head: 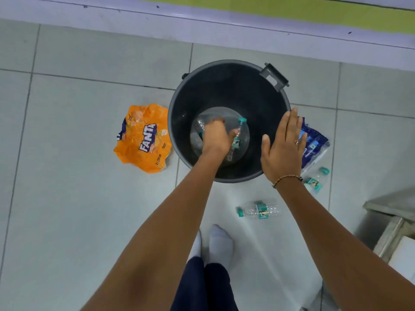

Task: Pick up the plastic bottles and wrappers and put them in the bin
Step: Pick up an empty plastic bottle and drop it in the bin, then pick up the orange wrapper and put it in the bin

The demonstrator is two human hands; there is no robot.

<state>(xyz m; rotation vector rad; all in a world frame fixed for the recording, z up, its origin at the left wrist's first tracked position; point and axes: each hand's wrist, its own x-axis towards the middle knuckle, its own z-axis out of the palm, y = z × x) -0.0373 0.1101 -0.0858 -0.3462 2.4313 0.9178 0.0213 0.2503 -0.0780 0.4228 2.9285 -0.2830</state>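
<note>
Head cam, looking straight down. Left hand (216,136) reaching into the black bin (226,86), curled around a clear bottle (238,133) with a teal cap, probably low so it drops without bouncing out. Right hand (284,145) flat, fingers spread, nothing in it, hovering by the rim, maybe for balance. On the floor: orange Fanta wrapper (143,138) left of bin, blue wrapper (314,142) right, second bottle (258,209) nearer the feet, third bottle (316,179) beside the blue wrapper.

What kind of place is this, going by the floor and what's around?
Probably an indoor room or corridor, though the exact type is unclear. The floor has large pale tiles, a painted wall base runs along the far side, and a black bin stands among scattered litter.
</note>
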